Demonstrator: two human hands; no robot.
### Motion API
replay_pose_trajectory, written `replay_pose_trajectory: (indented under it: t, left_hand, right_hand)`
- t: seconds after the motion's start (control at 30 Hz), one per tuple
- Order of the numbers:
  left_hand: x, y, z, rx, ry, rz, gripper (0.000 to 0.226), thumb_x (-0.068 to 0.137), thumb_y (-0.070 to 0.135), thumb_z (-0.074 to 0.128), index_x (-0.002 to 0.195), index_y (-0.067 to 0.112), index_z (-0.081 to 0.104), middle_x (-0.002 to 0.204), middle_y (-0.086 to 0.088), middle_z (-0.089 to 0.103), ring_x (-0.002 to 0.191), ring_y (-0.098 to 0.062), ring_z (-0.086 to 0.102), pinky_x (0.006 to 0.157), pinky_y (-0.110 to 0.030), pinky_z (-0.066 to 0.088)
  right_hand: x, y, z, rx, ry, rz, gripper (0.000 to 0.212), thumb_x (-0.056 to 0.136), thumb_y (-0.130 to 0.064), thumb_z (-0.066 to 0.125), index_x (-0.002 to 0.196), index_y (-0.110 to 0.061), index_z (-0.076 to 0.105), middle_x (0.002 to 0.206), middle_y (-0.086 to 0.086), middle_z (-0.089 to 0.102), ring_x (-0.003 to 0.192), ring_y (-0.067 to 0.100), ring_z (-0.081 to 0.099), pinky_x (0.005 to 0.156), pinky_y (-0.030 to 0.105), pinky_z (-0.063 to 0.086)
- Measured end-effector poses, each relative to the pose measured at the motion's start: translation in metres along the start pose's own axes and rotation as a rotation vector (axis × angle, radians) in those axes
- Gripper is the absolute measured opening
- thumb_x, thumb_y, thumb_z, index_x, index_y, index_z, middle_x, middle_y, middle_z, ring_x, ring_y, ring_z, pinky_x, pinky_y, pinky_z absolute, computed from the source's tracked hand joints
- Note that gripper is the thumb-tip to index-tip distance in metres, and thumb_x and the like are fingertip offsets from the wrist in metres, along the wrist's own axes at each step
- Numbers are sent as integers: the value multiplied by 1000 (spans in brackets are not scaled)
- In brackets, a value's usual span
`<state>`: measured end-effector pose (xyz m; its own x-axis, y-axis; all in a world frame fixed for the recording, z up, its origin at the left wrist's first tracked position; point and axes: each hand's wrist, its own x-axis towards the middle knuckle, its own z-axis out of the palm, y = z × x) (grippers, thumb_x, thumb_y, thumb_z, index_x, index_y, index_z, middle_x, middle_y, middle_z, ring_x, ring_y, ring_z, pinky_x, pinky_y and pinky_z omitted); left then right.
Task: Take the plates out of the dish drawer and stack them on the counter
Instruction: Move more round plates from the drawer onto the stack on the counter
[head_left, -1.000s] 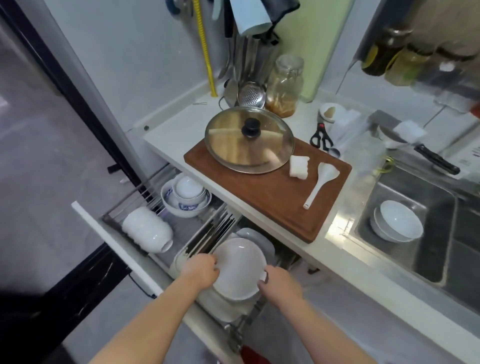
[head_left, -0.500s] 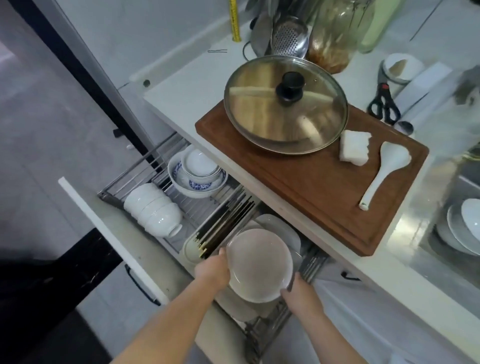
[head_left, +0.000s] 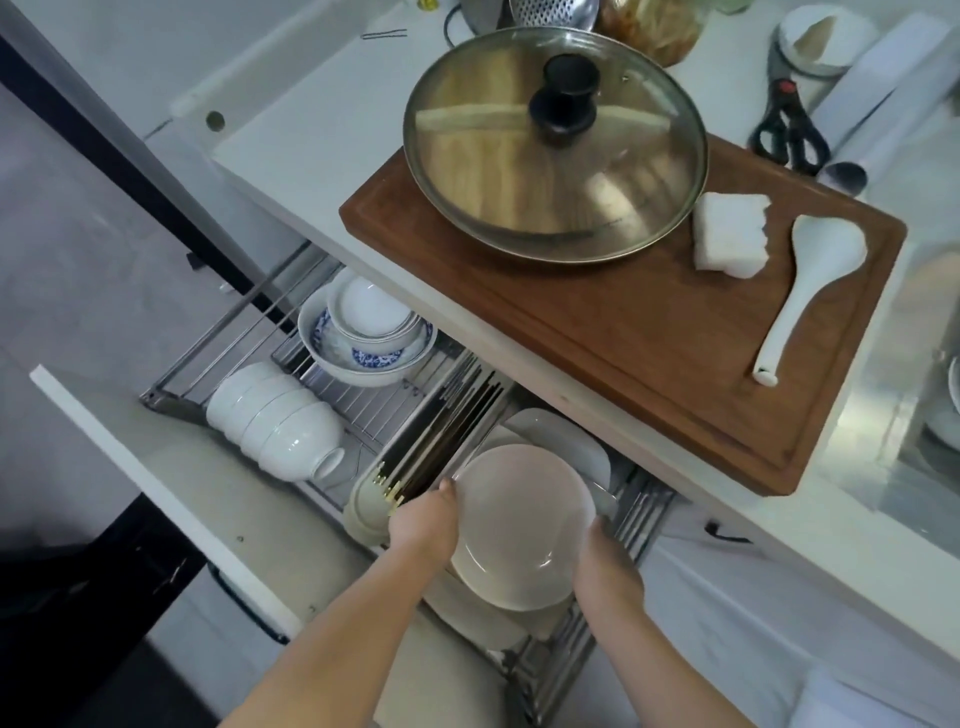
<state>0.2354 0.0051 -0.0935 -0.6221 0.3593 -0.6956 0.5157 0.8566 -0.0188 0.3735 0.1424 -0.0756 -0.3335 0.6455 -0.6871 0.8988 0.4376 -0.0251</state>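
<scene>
I hold a white plate (head_left: 522, 525) by its rim, over the plate section at the right end of the open dish drawer (head_left: 171, 509). My left hand (head_left: 423, 522) grips the left edge; my right hand (head_left: 605, 566) grips the lower right edge. On both hands the fingertips pass behind the plate and cannot be seen, so I cannot tell how far they wrap. The plate is tilted toward me and looks to be clear of the ones below it.

More plates (head_left: 558, 441) remain in the drawer, behind and beneath the held one. Just left of them lies a tray of chopsticks (head_left: 441, 441). Further left stand a row of white bowls (head_left: 278, 423) on their sides and a blue-patterned bowl (head_left: 366, 348) with a smaller bowl nested in it.

The counter (head_left: 311, 124) overhangs the back of the drawer. A wooden cutting board (head_left: 649, 322) fills the stretch directly above the plates, bearing a glass pot lid (head_left: 553, 145), a sponge (head_left: 730, 236) and a white rice paddle (head_left: 808, 283).

Judgement: bring the plate toward me before raising it, so its far rim misses the counter edge. Keep both grips opposed and level. The bare counter left of the board looks the best place for the stack.
</scene>
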Motion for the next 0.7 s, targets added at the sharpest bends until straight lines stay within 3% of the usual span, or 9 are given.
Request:
replay_pose_trajectory:
  t: [0.13,0.33,0.43,0.57,0.7]
  left_hand:
    - [-11,-2,-10,-31,9,2,50,93,1,34,142,13,30,113,-5,66,97,-27,67,63,-35,45]
    - [-49,-11,-36,-96,51,42,31,93,4,36,123,10,45,103,-5,69,89,-24,68,64,-34,50]
    - [-79,-11,-48,-100,77,64,28,93,8,37,120,9,46,102,-5,69,89,-25,67,66,-34,50]
    - [-116,-3,-61,-52,90,70,31,92,9,41,122,8,47,107,-7,69,97,-25,66,72,-34,49]
    - [-142,9,-85,-95,97,131,25,90,9,44,115,8,49,110,-9,67,101,-28,65,78,-37,50]
  right_hand:
    - [-10,2,-5,29,-4,-10,46,100,-1,31,146,-4,26,134,13,56,120,23,59,99,30,49]
    - [-48,15,-26,257,-15,-67,35,101,-17,31,134,-13,40,119,14,62,103,27,63,84,37,53]
    - [-77,22,-45,251,6,-110,27,98,-18,35,123,-13,45,111,11,62,92,24,61,77,37,53]
    - [-111,34,-73,209,3,-128,34,96,-12,37,130,-10,39,113,12,62,98,28,63,80,40,56]
    - [-140,53,-96,296,39,-149,29,93,-14,37,122,-11,42,107,11,64,90,28,66,79,42,58]
